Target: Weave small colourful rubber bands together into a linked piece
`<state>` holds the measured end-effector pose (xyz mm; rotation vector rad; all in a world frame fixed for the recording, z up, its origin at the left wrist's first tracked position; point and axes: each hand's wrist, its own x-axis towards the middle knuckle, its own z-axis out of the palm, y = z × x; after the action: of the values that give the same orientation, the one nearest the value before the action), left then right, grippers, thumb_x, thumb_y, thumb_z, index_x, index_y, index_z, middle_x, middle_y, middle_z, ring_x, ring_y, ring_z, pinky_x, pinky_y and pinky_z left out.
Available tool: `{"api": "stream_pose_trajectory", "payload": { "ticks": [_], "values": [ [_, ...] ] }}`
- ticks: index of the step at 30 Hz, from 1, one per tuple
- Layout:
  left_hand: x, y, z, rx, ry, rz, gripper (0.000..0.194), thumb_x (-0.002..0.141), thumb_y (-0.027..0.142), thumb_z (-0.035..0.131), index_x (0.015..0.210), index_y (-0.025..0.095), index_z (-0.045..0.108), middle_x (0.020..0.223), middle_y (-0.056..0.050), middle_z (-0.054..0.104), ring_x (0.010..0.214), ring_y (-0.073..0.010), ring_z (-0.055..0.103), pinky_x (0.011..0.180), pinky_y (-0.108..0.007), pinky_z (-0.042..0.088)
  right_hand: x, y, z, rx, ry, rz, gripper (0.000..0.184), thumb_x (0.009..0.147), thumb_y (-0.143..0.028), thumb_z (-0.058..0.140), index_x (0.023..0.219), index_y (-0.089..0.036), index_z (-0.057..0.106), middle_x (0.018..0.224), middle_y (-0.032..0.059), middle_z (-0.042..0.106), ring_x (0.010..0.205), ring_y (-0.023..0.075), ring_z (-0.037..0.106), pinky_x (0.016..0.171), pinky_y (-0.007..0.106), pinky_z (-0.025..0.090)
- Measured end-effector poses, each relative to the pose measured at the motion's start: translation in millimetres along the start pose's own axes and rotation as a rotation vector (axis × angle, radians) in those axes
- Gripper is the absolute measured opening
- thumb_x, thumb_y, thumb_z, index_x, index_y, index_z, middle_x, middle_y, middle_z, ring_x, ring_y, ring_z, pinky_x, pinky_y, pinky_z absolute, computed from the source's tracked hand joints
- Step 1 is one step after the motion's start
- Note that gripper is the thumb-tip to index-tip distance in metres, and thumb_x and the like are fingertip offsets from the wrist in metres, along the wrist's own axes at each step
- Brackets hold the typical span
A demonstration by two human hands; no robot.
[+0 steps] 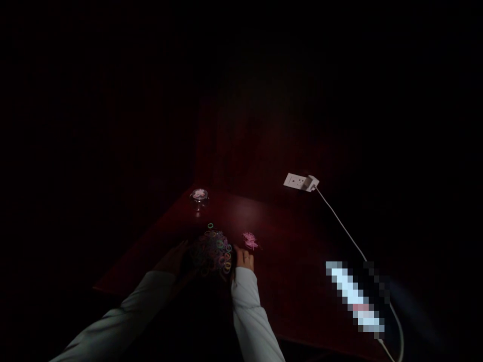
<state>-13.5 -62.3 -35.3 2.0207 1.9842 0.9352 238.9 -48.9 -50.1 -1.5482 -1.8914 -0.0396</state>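
Heap of small coloured rings [217,250] sits on the dark red tabletop [287,296], right between the two hands. Left hand [172,257] is at the heap's left side, right hand [244,257] close against its right edge, fingers bent. Left grip: deep in shadow, fingertips lost in the dark, can't tell if clenched, released or holding any rings. Right grip: fingertips hidden at the heap's edge, can't tell whether anything is pinched. So the heap lies inside the span of both grips, nearer the right one as far as the dark shows; its left part fades into shadow. Rings look green, orange, pink and purple; one green ring [210,225] lies loose just beyond the heap's far edge.

Small pink pile [249,240] lies apart from the heap, just beyond the right hand and slightly to its right. Clear round container [199,196] with pale pink and white on top stands farther back, left of centre, well apart from both hands. Light-coloured sleeves [251,306] on both forearms. Off right, white socket panel [294,181] with white plug [311,182] in it; white cable [341,221] runs down toward a bright pixelated patch [350,294], contents unreadable. Surroundings nearly black.
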Motion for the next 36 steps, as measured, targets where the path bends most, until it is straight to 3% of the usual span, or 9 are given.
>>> {"api": "stream_pose_trajectory", "payload": {
  "ticks": [3, 6, 11, 14, 16, 20, 23, 31, 36],
  "values": [
    [-14.5, -0.5, -2.4, 0.019, 0.028, 0.013, 0.042, 0.103, 0.047, 0.077, 0.140, 0.030, 0.072, 0.146, -0.010, 0.072, 0.133, -0.0334, 0.070, 0.108, -0.048, 0.064, 2.9, 5.9, -2.1, 0.017, 0.038, 0.002, 0.061, 0.094, -0.004, 0.044, 0.143, -0.023, 0.076, 0.123, 0.0134, 0.075, 0.103, 0.0255, 0.067, 0.099, 0.036, 0.057],
    [-26.2, 2.9, -1.4, 0.030, 0.023, 0.058, 0.065, 0.093, 0.054, 0.078, 0.153, 0.033, 0.066, 0.153, -0.011, 0.072, 0.150, -0.0395, 0.062, 0.122, -0.051, 0.058, -1.1, 10.9, -8.1, -0.006, 0.066, 0.014, 0.049, 0.101, -0.012, 0.046, 0.138, -0.020, 0.077, 0.122, 0.0146, 0.076, 0.103, 0.0251, 0.068, 0.097, 0.036, 0.058],
    [-47.2, 10.7, -6.3, 0.059, 0.137, 0.141, 0.070, 0.096, 0.046, 0.063, 0.161, 0.018, 0.054, 0.168, -0.018, 0.060, 0.159, -0.0340, 0.055, 0.132, -0.049, 0.050, -26.5, 2.5, -16.7, -0.147, 0.156, 0.095, 0.049, 0.104, -0.019, 0.045, 0.142, -0.012, 0.073, 0.137, 0.0226, 0.075, 0.116, 0.0291, 0.069, 0.098, 0.039, 0.059],
    [-52.9, 11.4, -13.9, 0.085, 0.098, 0.173, 0.074, 0.099, 0.049, 0.059, 0.160, 0.007, 0.051, 0.170, -0.025, 0.055, 0.161, -0.0349, 0.053, 0.134, -0.047, 0.047, -39.2, -10.3, -17.2, -0.224, 0.251, 0.146, 0.050, 0.102, -0.018, 0.044, 0.141, -0.008, 0.073, 0.140, 0.0251, 0.075, 0.125, 0.0316, 0.070, 0.107, 0.046, 0.058],
    [-51.6, 9.6, -18.3, 0.122, 0.060, 0.157, 0.076, 0.097, 0.051, 0.063, 0.159, 0.007, 0.052, 0.171, -0.024, 0.055, 0.161, -0.0350, 0.053, 0.135, -0.046, 0.045, -42.5, -19.6, -16.6, -0.237, 0.292, 0.168, 0.048, 0.099, -0.018, 0.046, 0.136, -0.010, 0.075, 0.140, 0.0252, 0.076, 0.129, 0.0324, 0.070, 0.111, 0.050, 0.057],
    [-44.3, 3.0, -25.6, 0.172, 0.006, 0.155, 0.079, 0.097, 0.051, 0.065, 0.160, 0.007, 0.050, 0.171, -0.025, 0.053, 0.162, -0.0341, 0.052, 0.135, -0.044, 0.043, -41.2, -38.7, -16.4, -0.258, 0.240, 0.245, 0.051, 0.094, -0.015, 0.049, 0.135, -0.005, 0.077, 0.140, 0.0286, 0.076, 0.133, 0.0346, 0.072, 0.112, 0.054, 0.058],
    [-41.7, -2.3, -31.0, 0.164, -0.086, 0.209, 0.083, 0.097, 0.056, 0.065, 0.162, 0.008, 0.048, 0.170, -0.027, 0.054, 0.159, -0.0360, 0.056, 0.131, -0.046, 0.047, -39.0, -49.9, -16.6, -0.255, 0.230, 0.360, 0.054, 0.097, -0.014, 0.046, 0.141, -0.002, 0.074, 0.150, 0.0299, 0.071, 0.142, 0.0345, 0.068, 0.120, 0.055, 0.051],
    [-43.8, -10.4, -29.0, 0.154, -0.037, 0.211, 0.085, 0.098, 0.054, 0.057, 0.166, 0.005, 0.041, 0.170, -0.028, 0.054, 0.158, -0.0362, 0.057, 0.133, -0.048, 0.045, -35.3, -49.4, -19.0, -0.224, 0.136, 0.369, 0.055, 0.098, -0.016, 0.051, 0.148, -0.007, 0.073, 0.157, 0.0265, 0.067, 0.144, 0.0369, 0.067, 0.119, 0.059, 0.052],
    [-30.9, -22.2, -28.1, 0.167, -0.128, 0.183, 0.097, 0.094, 0.066, 0.062, 0.167, 0.006, 0.042, 0.171, -0.026, 0.054, 0.157, -0.0388, 0.057, 0.131, -0.048, 0.048, -33.0, -56.0, -24.8, -0.230, 0.122, 0.400, 0.053, 0.096, -0.015, 0.054, 0.145, -0.008, 0.075, 0.153, 0.0258, 0.071, 0.141, 0.0362, 0.068, 0.116, 0.056, 0.054]
  ]
}}
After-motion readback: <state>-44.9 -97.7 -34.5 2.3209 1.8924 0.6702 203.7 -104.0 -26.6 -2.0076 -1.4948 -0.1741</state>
